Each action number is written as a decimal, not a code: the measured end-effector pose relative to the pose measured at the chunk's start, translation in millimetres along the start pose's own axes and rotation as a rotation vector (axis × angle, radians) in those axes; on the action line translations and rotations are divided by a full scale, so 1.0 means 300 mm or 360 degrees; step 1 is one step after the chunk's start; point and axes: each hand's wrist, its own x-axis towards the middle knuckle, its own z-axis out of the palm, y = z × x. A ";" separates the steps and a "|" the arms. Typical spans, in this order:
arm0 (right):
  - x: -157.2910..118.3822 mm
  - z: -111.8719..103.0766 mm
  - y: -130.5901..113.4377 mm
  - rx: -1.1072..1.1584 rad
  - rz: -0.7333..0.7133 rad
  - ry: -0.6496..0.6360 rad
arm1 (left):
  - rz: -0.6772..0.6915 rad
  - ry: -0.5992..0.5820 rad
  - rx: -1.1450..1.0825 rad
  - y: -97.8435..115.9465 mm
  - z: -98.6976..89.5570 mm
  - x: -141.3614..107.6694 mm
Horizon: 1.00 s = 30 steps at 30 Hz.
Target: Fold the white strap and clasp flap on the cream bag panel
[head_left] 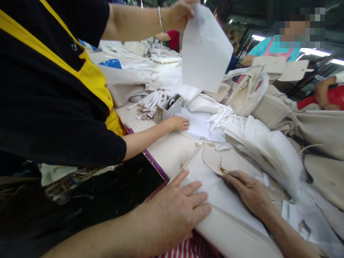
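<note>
My left hand lies flat with its fingers spread on a sheet of white tissue paper at the table's near edge. A beige strap with a small gold-coloured buckle curves over the paper. Its near end is pinched between the thumb and fingers of my right hand. Beneath and behind the strap lies more beige material, partly hidden by paper. Whether the strap is joined to that material, I cannot tell.
At left, a co-worker in a yellow apron holds up a white sheet, other hand on the table. White rolls, a tape dispenser and beige bags crowd the tabletop. Other people stand beyond.
</note>
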 end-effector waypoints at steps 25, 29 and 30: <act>0.008 0.039 0.019 -0.0724 -0.0681 0.0200 | 0.0120 0.0231 0.0001 -0.028 0.040 0.019; -0.004 0.044 0.023 -0.0809 -0.0796 0.0195 | 0.0127 0.0223 0.0012 -0.029 0.046 0.015; -0.006 0.044 0.022 -0.0846 -0.0807 0.0183 | 0.0128 0.0216 0.0011 -0.030 0.048 0.015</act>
